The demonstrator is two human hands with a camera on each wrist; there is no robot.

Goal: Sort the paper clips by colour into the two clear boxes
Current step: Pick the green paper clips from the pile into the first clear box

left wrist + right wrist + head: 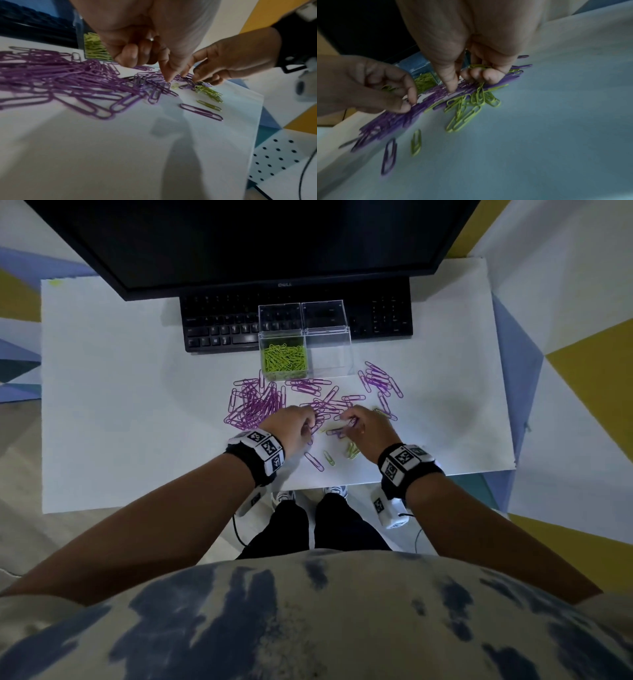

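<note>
Because green paper clips (467,108) are light, springy and snag-prone, pinch one loop; right hand (471,65) clutches several, left hand (145,44) curled, contents indiscernible.

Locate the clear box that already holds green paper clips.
In the head view, the box with green clips stands at the keyboard's front edge, left of the empty clear box, behind the purple clips.
</note>
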